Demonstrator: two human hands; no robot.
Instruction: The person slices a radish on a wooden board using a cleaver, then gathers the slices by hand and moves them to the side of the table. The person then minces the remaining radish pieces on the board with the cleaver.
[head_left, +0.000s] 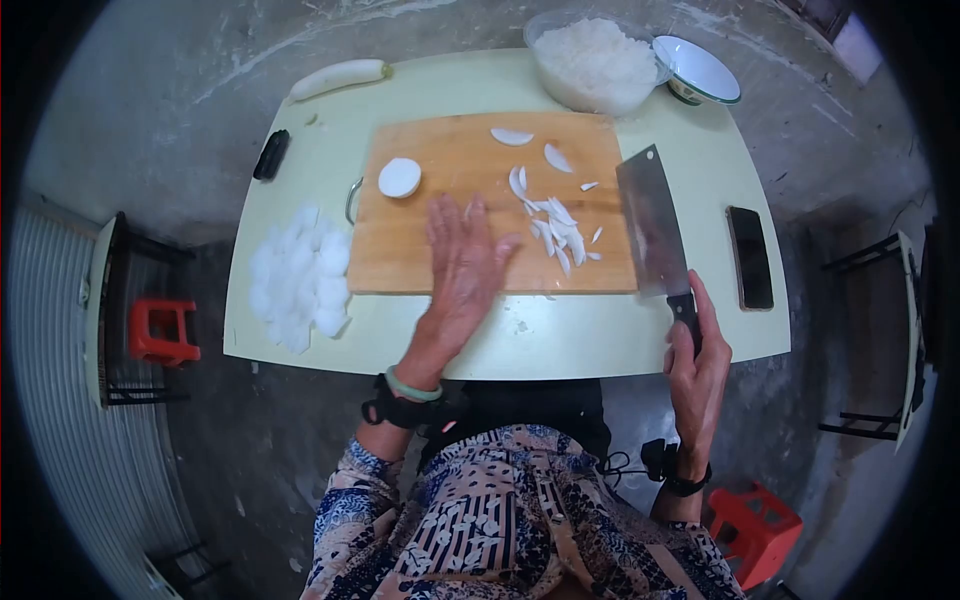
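Observation:
My left hand (462, 270) lies flat and open on the wooden cutting board (450, 160), fingers spread, just left of a heap of thin white radish strips (555, 228). A round white radish piece (399, 178) rests on the board's left part, and two loose slices (512, 136) lie near its far edge. My right hand (695, 360) grips the black handle of a cleaver (652, 220), whose wide blade rests at the board's right edge.
A pile of white radish slices (300, 278) lies on the pale green table (560, 340) left of the board. At the far edge are a whole white radish (338, 78), a bowl of shredded radish (596, 62) and an empty bowl (696, 70). A phone (750, 258) lies at right. Red stools (160, 332) stand below.

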